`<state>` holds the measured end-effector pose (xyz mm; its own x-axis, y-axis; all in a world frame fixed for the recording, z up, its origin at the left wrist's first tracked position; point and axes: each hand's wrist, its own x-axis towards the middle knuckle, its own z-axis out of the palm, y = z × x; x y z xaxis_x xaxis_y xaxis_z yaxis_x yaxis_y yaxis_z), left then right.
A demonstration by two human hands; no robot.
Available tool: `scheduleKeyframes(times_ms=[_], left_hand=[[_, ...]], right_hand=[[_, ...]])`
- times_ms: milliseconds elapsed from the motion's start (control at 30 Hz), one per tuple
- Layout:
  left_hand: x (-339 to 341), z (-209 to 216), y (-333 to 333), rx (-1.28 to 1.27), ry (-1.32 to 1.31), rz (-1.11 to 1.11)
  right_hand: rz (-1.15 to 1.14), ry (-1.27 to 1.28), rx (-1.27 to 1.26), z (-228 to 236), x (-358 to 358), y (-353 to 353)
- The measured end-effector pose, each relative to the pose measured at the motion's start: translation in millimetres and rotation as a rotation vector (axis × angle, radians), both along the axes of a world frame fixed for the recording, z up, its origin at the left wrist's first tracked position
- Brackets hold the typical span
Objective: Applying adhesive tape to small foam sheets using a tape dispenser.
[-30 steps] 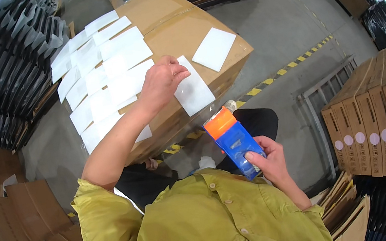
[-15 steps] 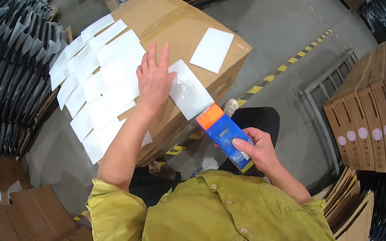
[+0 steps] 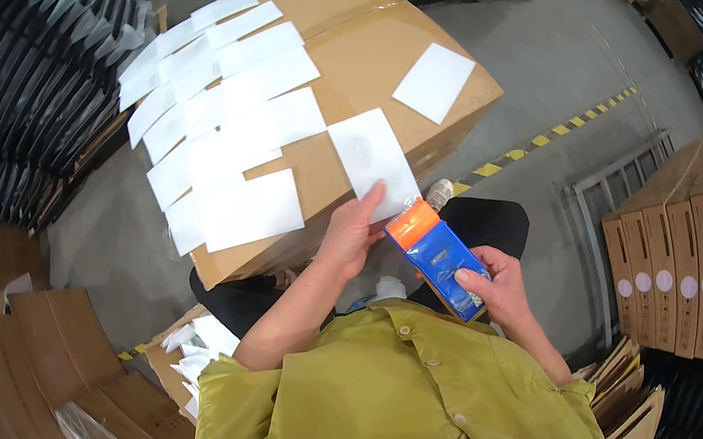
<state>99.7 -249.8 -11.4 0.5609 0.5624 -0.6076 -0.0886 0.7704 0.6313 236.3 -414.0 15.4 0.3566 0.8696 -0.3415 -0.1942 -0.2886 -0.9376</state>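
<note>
My left hand (image 3: 352, 233) pinches the near edge of a white sheet (image 3: 371, 153), thumb on top and the other fingers below. That sheet hangs over the near edge of a large brown carton (image 3: 371, 48) and has a faint grey patch on its face. In my right hand (image 3: 499, 284) is a flat blue hand tool (image 3: 443, 256) with an orange toothed end, its orange end close to the sheet's near corner. Many overlapping white sheets (image 3: 274, 126) cover the carton's left part. Another single white sheet (image 3: 435, 82) lies near its right corner.
Flat cartons (image 3: 680, 261) stand upright at the right beside a grey metal frame (image 3: 598, 255). Black racks (image 3: 10, 125) fill the left. An open box of white pieces (image 3: 193, 347) is by my left elbow. Yellow-black tape (image 3: 540, 141) marks the floor.
My left hand has come down from the carton top to the sheet's near edge and grips it. The head view has shifted; the right hand still holds the blue tool.
</note>
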Motion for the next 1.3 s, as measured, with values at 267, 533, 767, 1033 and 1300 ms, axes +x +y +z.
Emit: scheduleKeyframes(times_ms=[267,533,767,1033,1300], left_hand=[[6,32,11,0.235,-0.080,0.216],[-5,44,4,0.812,0.099,-0.219],[-14,82,-28,2.139,-0.178,-0.132],[-108,56,28,1.971,1.100,-0.384],[-95,19,50,1.895,1.299,-0.347]], right_hand=[[-0.002,0.074,0.127,14,-10,-15],[0.033,0.173,-0.035,3,8,-14],[-0.416,0.424,-0.138,-33,9,4],[-0.138,0.139,-0.142,-43,19,0],[-0.099,0.174,-0.105,-38,14,6]])
